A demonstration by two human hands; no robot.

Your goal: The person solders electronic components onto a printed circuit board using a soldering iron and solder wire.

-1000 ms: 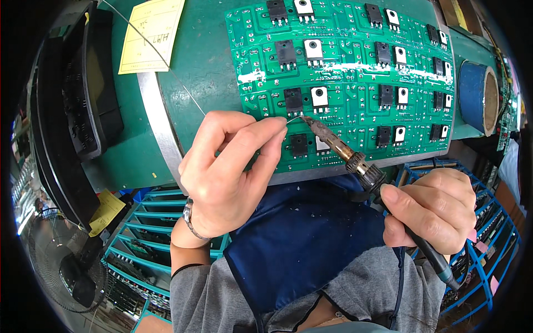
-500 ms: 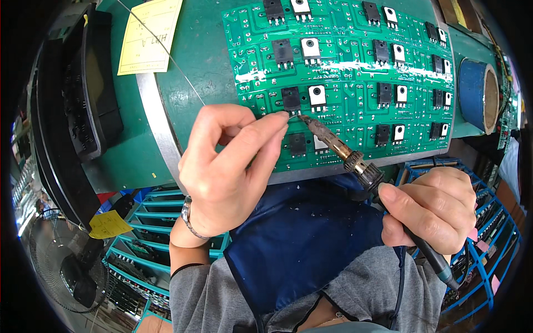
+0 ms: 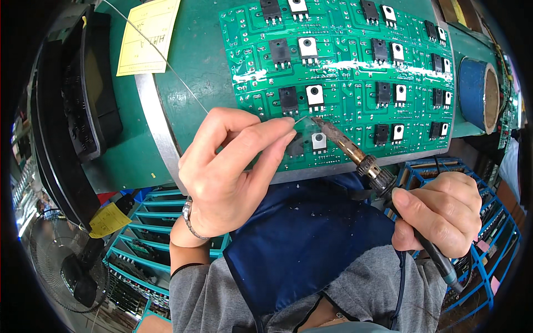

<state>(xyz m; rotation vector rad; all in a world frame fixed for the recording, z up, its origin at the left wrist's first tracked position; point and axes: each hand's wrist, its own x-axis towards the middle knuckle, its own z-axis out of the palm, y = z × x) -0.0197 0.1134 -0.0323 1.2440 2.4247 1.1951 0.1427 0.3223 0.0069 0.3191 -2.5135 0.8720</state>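
A green circuit board (image 3: 355, 72) with rows of black and white transistors lies on the green bench in front of me. My left hand (image 3: 230, 169) pinches a thin solder wire (image 3: 166, 61) between thumb and forefinger, its end at the board's lower middle. My right hand (image 3: 438, 213) grips the black handle of a soldering iron (image 3: 361, 158). The iron's tip meets the wire end at the legs of a black transistor (image 3: 287, 100), with a wisp of smoke there.
A yellow paper note (image 3: 147, 39) lies on the bench (image 3: 111, 161) at upper left, beside a black device (image 3: 83, 100). A blue tape roll (image 3: 477, 89) stands at right. Teal racks of boards (image 3: 144, 238) sit below the bench edge; a dark blue apron (image 3: 305, 238) covers my lap.
The iron tip and the wire end have shifted slightly up-left along the board to the transistor's legs. Both hands keep their grips.
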